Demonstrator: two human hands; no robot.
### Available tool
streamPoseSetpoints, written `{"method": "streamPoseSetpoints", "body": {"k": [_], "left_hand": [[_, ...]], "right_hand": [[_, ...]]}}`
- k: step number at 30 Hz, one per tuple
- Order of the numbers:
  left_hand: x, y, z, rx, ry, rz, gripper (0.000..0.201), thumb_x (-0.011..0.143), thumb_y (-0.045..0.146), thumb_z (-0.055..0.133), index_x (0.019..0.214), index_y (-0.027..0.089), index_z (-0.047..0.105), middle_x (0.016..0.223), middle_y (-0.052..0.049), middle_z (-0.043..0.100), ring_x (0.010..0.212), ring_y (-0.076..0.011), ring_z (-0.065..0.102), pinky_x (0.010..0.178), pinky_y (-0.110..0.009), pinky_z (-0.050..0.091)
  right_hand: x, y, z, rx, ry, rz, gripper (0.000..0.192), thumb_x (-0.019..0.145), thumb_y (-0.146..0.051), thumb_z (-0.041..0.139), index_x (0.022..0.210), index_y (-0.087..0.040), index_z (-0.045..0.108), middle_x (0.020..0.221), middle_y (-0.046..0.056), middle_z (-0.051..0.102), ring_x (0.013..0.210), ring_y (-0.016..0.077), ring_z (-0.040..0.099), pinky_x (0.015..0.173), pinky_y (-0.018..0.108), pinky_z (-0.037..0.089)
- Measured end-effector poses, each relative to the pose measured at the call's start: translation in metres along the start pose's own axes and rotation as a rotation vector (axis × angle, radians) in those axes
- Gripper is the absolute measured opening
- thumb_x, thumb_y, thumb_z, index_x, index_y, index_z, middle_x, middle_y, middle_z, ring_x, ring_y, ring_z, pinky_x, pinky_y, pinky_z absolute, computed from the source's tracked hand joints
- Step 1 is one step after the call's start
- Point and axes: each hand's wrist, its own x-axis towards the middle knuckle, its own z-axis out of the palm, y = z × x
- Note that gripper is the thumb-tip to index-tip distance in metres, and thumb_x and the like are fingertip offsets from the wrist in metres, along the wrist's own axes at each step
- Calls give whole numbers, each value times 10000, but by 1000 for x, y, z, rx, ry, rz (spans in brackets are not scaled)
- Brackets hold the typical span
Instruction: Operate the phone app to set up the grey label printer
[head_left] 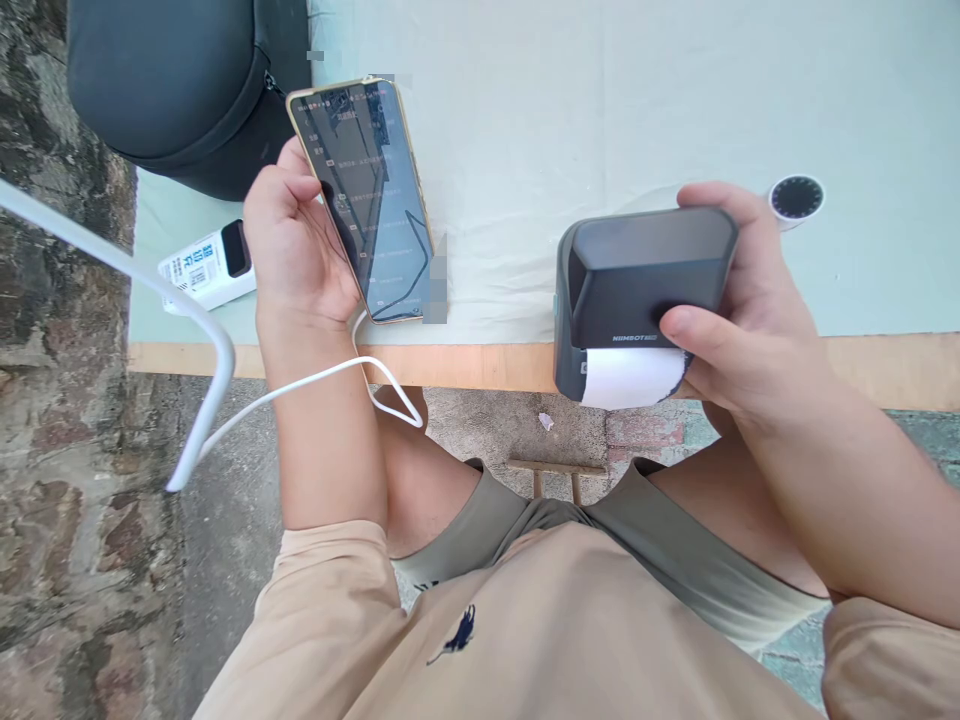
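My left hand (304, 245) grips a smartphone (375, 200) with a gold edge, its screen facing up and showing a list with reflections across it. From the phone's lower end runs a white cable (315, 378), passing over my left forearm. In my right hand (757, 290) is a dark grey label printer (649, 270) marked NIIMBOT, held above the table's front edge. My thumb lies on its front, while the other fingers are mostly hidden behind it. A strip of white label paper (634, 377) sticks out of the printer's lower side.
A black zippered case (172, 80) stands at the table's back left, with a white printed box (206, 268) in front of it. Beyond my right hand is a white cylinder with a dark top (797, 197). A stone wall (75, 520) borders the left side.
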Motion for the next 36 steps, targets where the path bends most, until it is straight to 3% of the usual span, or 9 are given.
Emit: {"method": "streamPoseSetpoints", "body": {"k": [4,9,13,18,21,25,28,32,36], "left_hand": [[0,-2,0,37,-2,8,239,795,325,565,953,300,742,1130,-58,723,1354,-322,623,1167,-525,616],[2,6,2,-67,-37,-5,234,887,179,480,1026,291,631,1232,-33,717,1350,-258,644,1276,-475,538],[9,5,-5,-22,-27,-40,467,969,202,384,1395,327,530,1304,-9,722,1529,-225,539,1382,-461,414],[14,5,-13,-24,-132,-97,761,981,372,338,1726,257,233,1568,-63,655,1725,-280,304,1442,-622,251],[14,9,-16,27,-238,-95,875,925,479,436,1746,299,192,1643,-5,614,1758,-301,205,1471,-588,152],[11,17,-23,65,-312,-116,876,927,517,412,1746,276,216,1675,22,586,1774,-289,132,1487,-492,57],[7,24,-25,59,-297,-167,815,931,449,316,1735,367,209,1649,36,587,1727,-330,287,1451,-653,144],[0,29,-15,-9,-201,-236,919,847,306,390,1718,461,143,1503,21,623,1499,-341,606,1296,-759,426],[-3,27,-4,86,-142,-207,1144,800,186,538,1711,501,-77,1377,16,655,1310,-344,714,1162,-705,613]], "right_hand": [[0,0,1,1,-17,-1,742,853,-606,862,1456,-529,437,1265,31,622,1061,186,730,656,295,664],[-1,2,2,-87,93,-11,749,861,-654,837,1496,-499,471,1300,25,611,1157,193,714,856,385,702],[-4,9,0,-266,138,-49,812,929,-723,711,1615,-420,401,1389,57,617,1267,265,707,1079,574,665],[-6,10,2,-405,150,-63,798,1022,-718,577,1691,-387,294,1611,53,538,1488,292,611,1265,637,564],[-5,6,4,-546,189,-52,751,1052,-720,505,1693,-377,317,1655,51,514,1559,326,549,1295,689,513],[-5,0,4,-715,209,-44,609,1086,-663,447,1595,-330,483,1481,68,636,1373,319,675,1157,676,613],[-11,-4,6,-790,223,-76,583,1089,-621,477,1605,-351,497,1483,63,651,1396,329,677,1177,694,600],[-22,-26,14,-801,255,-258,609,1102,-506,504,1699,-485,390,1799,-47,374,1731,316,335,1434,609,361],[5,-73,19,-679,266,-289,511,1051,-336,547,1462,-632,616,1553,-241,589,1621,234,495,1310,304,483]]}}
